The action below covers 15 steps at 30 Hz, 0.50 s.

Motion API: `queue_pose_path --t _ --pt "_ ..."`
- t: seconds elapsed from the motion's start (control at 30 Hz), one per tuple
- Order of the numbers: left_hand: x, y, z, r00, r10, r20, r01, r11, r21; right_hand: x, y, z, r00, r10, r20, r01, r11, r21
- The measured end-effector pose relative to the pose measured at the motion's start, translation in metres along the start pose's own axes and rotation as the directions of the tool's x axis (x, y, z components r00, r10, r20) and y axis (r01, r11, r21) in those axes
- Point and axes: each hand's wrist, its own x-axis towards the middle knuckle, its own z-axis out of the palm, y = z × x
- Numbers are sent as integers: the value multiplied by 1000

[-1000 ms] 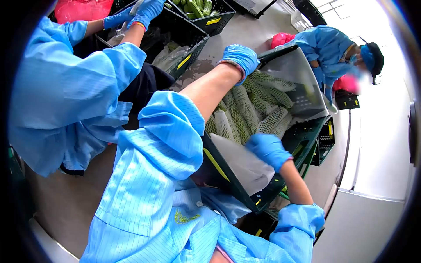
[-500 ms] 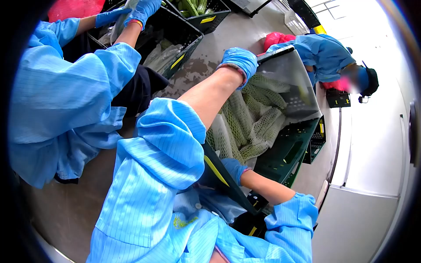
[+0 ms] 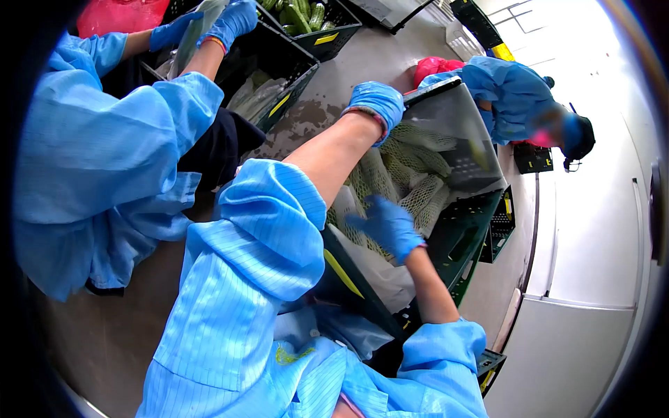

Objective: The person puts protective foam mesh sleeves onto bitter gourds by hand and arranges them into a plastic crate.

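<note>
In front of me is a tilted dark green crate [image 3: 456, 240] lined with translucent plastic sheet [image 3: 470, 132]. Inside lie several long green vegetables in white mesh sleeves [image 3: 421, 198]. My left hand [image 3: 376, 108], in a blue glove, is closed at the crate's upper left corner, wrapped on the rim; its fingertips are partly hidden. My gloved right hand [image 3: 390, 226] hovers over the near end of the vegetables, slightly blurred, fingers apart and nothing in them. Below it, the liner's white near flap [image 3: 383, 279] lies against the crate's near wall.
On the left a co-worker in a blue coat [image 3: 97, 146] holds a plastic sheet over another crate [image 3: 296, 87]. A crate of green vegetables [image 3: 341, 31] stands behind. At upper right another person [image 3: 519, 94] bends over. A white wall panel [image 3: 571, 355] borders the right.
My right hand has come up from the crate's near wall to over the vegetables, its fingers spreading. The liner's near flap now shows. My left hand has stayed at the corner.
</note>
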Motion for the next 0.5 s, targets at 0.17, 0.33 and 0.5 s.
queue_pose_path --t 0.17,0.33,0.5 --pt "-3 3 -7 1000 -18 13 19 1000 -14 1 -18 29 970 93 226 -101 995 26" --pt "-1 2 -4 1000 -25 8 25 999 27 2 -8 58 993 38 110 -44 998 51" --pt "-3 4 -4 999 -40 6 39 998 53 4 -9 31 962 97 254 -115 992 58"
